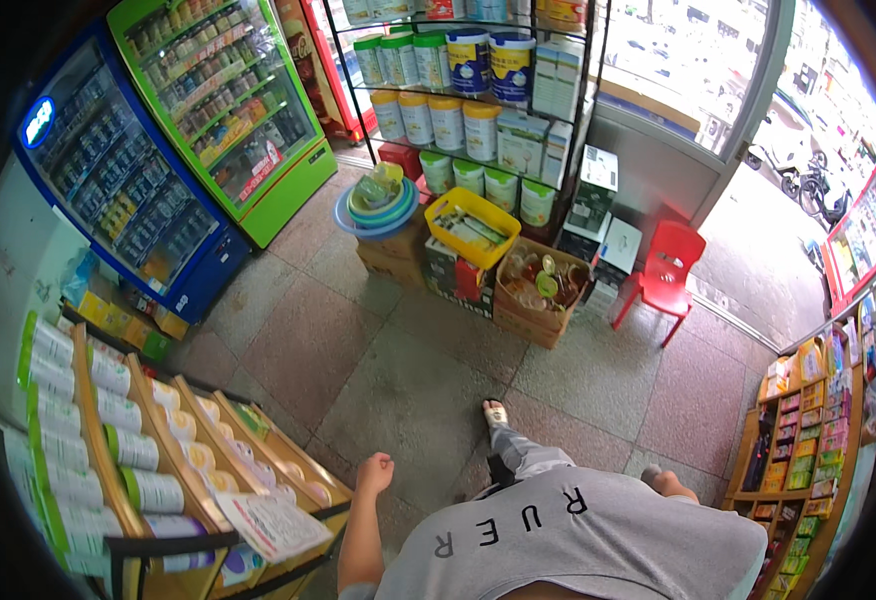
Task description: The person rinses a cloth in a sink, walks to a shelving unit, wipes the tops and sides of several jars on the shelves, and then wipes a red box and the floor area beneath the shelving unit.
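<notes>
My left hand (375,472) hangs over the tiled floor (400,375), fingers curled, with nothing visible in it. It is nearest to the slanted wooden display rack (205,450) on the left, but apart from it. My right hand (674,486) shows only in part past the grey shirt (558,517). A small greyish rounded thing (652,474) appears at its end; whether the hand grips it is unclear. One foot in a light sandal (495,414) is stepped forward on the tiles.
Ahead, a cardboard box of jars (535,322), a yellow basket (509,253) and stacked basins (352,229) stand before a shelf of cans (445,124). A red chair (667,262) is by the doorway (753,277). Fridges (288,202) line the left; a goods shelf (790,495) stands right.
</notes>
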The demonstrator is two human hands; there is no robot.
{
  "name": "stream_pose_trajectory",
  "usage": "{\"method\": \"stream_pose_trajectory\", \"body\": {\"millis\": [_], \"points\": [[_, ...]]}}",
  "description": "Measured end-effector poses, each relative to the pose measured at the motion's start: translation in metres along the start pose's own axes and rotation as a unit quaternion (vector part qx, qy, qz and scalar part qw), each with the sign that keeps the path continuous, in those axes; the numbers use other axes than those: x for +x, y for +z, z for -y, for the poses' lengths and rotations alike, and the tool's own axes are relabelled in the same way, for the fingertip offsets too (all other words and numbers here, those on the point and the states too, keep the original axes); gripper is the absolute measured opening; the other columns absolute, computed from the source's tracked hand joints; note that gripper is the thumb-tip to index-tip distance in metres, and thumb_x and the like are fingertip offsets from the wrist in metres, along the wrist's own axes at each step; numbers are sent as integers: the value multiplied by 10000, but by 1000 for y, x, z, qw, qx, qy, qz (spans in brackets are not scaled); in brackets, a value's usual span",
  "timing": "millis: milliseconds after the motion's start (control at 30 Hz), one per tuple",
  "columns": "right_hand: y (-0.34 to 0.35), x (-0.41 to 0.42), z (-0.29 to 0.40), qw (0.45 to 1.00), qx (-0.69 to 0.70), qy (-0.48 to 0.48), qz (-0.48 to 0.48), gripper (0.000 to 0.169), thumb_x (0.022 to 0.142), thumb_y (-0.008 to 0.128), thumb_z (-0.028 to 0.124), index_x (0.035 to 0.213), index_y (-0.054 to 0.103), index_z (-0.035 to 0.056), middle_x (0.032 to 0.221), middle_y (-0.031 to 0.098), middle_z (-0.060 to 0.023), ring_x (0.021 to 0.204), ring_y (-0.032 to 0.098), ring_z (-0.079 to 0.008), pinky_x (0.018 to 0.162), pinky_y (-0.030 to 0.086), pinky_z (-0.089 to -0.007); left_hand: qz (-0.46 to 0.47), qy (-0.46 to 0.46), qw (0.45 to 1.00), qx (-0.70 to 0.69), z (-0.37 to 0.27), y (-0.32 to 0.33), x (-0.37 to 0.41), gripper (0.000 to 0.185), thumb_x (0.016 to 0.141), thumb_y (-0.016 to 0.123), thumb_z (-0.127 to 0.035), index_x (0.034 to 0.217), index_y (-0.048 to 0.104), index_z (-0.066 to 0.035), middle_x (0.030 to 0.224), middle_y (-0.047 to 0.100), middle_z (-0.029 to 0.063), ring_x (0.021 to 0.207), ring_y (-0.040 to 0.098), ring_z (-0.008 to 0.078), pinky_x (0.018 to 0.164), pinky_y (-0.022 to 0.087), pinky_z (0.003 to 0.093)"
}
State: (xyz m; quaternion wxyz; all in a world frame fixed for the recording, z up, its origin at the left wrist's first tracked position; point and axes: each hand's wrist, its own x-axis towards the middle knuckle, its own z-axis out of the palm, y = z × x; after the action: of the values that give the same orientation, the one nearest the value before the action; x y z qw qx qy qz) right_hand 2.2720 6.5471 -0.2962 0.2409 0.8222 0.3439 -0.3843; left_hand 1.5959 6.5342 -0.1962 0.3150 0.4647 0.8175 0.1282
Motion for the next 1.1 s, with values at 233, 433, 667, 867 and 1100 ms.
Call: {"method": "stream_pose_trajectory", "body": {"millis": [233, 433, 667, 867, 1100], "points": [[-83, 70, 284, 949, -84, -262, -155, 359, 866, 398, 290, 1094, 536, 50, 1112, 536, -182, 1054, 505, -306, 840, 420, -383, 12, -9, 999, -49, 17, 3, 147, 289, 763, 580, -269, 932, 604, -37, 879, 625, 160, 854, 600, 276, 741, 467, 352], [-235, -62, 634, 772, 553, -287, 123, 272, 866, 453, 243, 1041, 494, 39, 797, 539, -71, 747, 554, -183, 575, 472, -337, 26, -150, 988, 1, 76, -46, 214, 291, 715, 562, -273, 872, 635, -39, 834, 624, 171, 780, 606, 323, 691, 469, 376], [-416, -155, 783, 456, 763, -458, 25, 234, 908, 418, 272, 1045, 475, 92, 903, 572, -60, 700, 574, -180, 567, 494, -325, 74, -140, 987, -17, 119, -107, 355, 297, 739, 568, -250, 933, 604, -28, 831, 616, 169, 778, 597, 299, 714, 462, 363], [-507, -210, 808, 325, 730, -469, -376, 321, 904, 444, 253, 1160, 411, 62, 975, 553, -48, 748, 572, -151, 573, 465, -270, 77, -75, 993, -42, 133, -213, 506, 331, 769, 594, -232, 1017, 569, -15, 919, 614, 151, 839, 585, 263, 772, 452, 357], [-639, -224, 842, 523, 136, -319, -779, 338, 847, 465, 239, 1014, 461, -55, 1049, 510, -245, 940, 487, -404, 841, 369, -441, 46, 30, 998, -20, 18, -348, 639, 312, 789, 587, -213, 1012, 568, 4, 937, 616, 145, 857, 574, 229, 773, 452, 335]]}}
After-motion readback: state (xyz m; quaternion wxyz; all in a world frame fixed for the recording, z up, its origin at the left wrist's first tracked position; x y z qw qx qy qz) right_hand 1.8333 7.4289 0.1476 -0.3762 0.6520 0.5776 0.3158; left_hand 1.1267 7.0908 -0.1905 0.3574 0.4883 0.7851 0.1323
